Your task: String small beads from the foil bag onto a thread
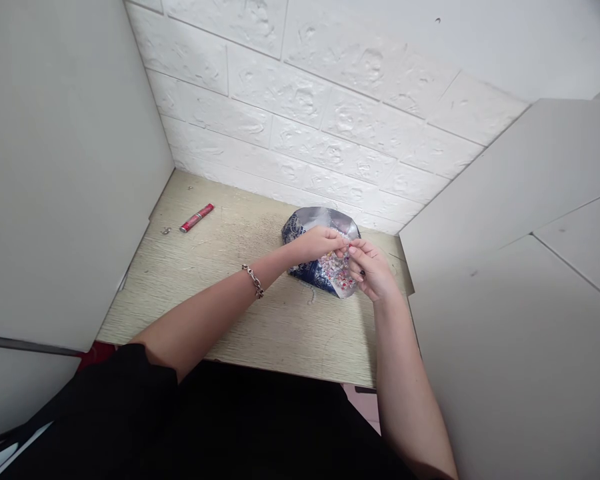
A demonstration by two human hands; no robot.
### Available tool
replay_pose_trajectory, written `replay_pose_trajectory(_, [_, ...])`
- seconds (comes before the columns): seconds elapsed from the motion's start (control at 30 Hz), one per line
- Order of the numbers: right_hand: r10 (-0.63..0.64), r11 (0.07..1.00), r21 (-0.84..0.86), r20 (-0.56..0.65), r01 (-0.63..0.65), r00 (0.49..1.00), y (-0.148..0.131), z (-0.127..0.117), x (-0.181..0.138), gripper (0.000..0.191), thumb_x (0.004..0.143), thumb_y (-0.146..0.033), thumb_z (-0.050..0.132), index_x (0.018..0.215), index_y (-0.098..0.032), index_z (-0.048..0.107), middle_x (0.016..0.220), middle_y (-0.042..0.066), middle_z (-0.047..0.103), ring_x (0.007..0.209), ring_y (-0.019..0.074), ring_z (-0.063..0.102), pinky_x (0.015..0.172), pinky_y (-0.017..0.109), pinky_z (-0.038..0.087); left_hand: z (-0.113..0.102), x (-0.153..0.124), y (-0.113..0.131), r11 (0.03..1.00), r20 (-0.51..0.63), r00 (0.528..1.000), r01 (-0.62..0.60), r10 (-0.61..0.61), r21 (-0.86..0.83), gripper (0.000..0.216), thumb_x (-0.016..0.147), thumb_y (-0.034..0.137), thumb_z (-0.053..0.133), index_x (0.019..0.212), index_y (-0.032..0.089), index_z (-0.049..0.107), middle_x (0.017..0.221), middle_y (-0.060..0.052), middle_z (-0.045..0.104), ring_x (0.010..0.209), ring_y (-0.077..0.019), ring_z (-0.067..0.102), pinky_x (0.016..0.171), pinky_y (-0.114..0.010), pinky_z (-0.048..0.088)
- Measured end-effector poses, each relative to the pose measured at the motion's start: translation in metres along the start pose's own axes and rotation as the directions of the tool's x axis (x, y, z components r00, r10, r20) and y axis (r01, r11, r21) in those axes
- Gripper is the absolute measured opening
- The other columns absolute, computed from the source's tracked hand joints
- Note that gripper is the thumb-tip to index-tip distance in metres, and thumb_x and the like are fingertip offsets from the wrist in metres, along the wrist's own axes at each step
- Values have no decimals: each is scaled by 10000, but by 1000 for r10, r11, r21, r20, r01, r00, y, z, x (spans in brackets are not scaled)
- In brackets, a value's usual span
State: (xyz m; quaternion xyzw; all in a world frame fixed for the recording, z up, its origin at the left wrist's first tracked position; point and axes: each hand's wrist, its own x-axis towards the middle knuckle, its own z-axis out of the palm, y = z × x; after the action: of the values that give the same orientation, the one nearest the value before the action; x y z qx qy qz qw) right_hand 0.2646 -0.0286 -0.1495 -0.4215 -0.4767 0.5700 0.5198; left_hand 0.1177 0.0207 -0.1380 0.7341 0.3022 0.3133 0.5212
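Observation:
My left hand and my right hand meet fingertip to fingertip above an open blue and silver bag. Many small colourful beads lie in the bag. The right thumb and forefinger pinch a tiny red bead. The left fingers are also pinched together close to it; what they hold is too small to make out. A short string of pale beads lies on the table at the bag's near edge. A chain bracelet circles my left wrist.
A slim red packet lies on the wooden table to the left, with a small metallic bit beside it. A white brick-patterned wall stands behind. Pale panels rise at both sides.

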Motion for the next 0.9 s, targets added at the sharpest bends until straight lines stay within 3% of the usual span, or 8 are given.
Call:
replay_pose_trajectory(0.63, [6,999,-41,-1,-6,1000,-1,1,0,233,638,-276,654,765,-184,482,547,-60,505,338,-1,206,297,145,155,1,-1,1,997,2,1000,-10,10,75,297,743,357,485,612,113,592,605,-19,588,466,-43,377,475,-206,278])
replay_pose_trajectory(0.8, [-28,993,-114,-60,21,998,1,2,1,219,609,-279,673,727,-180,518,433,-87,421,321,12,217,305,165,147,-1,2,-7,993,-5,1000,-6,7,117,332,730,376,498,664,92,656,569,-49,602,482,-63,425,482,-211,301])
replay_pose_trajectory(0.9, [-86,972,-228,-126,55,988,5,1,4,196,598,-296,676,676,-174,543,446,-68,462,347,29,292,341,182,205,-2,3,-9,990,-14,1000,-2,4,142,333,725,364,506,646,85,671,466,-35,546,479,-73,426,479,-208,301])
